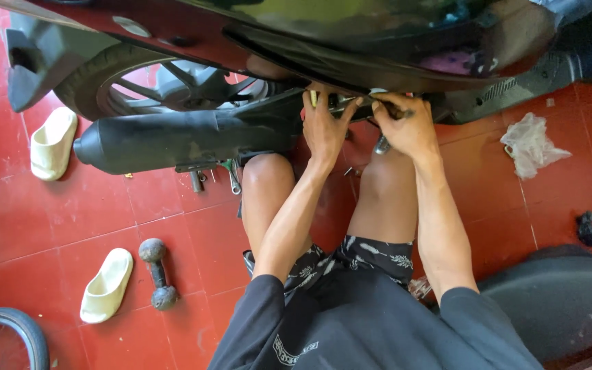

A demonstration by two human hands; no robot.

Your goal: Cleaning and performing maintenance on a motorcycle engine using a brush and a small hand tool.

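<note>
Metal bracket part (346, 103) sits under the scooter's side panel (378, 55), just above the person's knees, at the engine area right of the exhaust muffler (173, 140). Left hand (323, 127) is pressed up against it, fingers spread and curled on the metal, with a small yellowish piece at the fingertips; can't tell what that piece is. Right hand (405, 127) is closed around a dark tool or handle at the same spot; tool tip is hidden by the fingers.

Risks, as a judgement: both hands work in a tight gap under the panel, so a slip of the tool could jam fingers against the metal edge. A loose fastener could drop onto the red tile floor (173, 226) and roll off.

A wrench (233, 177) lies under the muffler. 2 pale slippers (53, 144) and a dumbbell (157, 273) lie further left, a crumpled plastic bag (530, 144) to the right.
</note>
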